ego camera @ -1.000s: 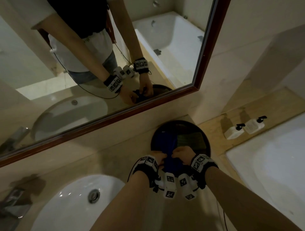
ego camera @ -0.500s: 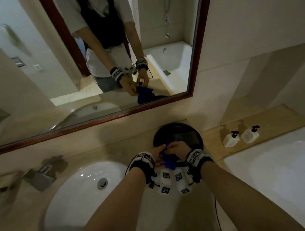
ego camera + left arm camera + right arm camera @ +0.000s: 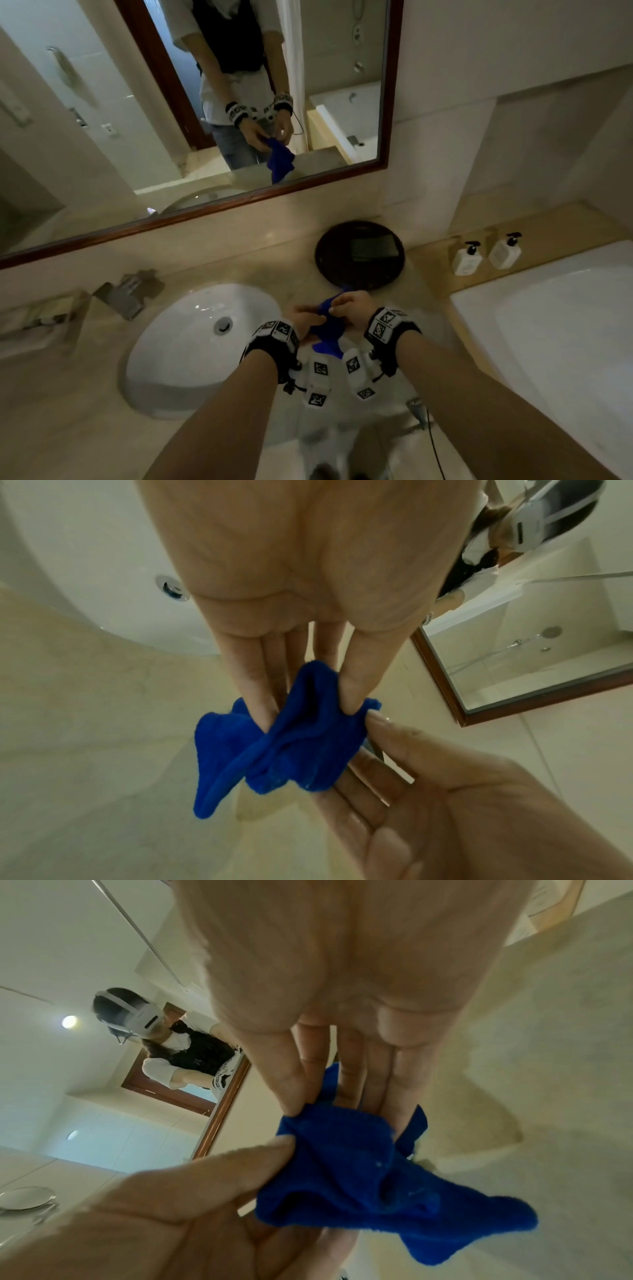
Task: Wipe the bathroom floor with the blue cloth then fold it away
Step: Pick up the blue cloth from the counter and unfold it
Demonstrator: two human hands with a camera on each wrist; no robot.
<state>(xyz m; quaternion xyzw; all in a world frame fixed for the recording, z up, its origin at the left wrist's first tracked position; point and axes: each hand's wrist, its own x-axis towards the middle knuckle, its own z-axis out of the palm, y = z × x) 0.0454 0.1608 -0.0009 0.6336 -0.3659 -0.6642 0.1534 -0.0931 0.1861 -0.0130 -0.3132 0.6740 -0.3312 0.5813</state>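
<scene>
Both hands, left hand [image 3: 301, 317] and right hand [image 3: 349, 308], hold the cloth [image 3: 327, 334] between them above the counter [image 3: 267, 260], right of the sink [image 3: 191, 346], before the round tray [image 3: 359, 255]; two bottles [image 3: 486, 253] stand farther right

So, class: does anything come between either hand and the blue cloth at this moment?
No. Both the left hand and the right hand already pinch the blue cloth directly, holding it bunched above the counter; nothing visible lies between.
</scene>
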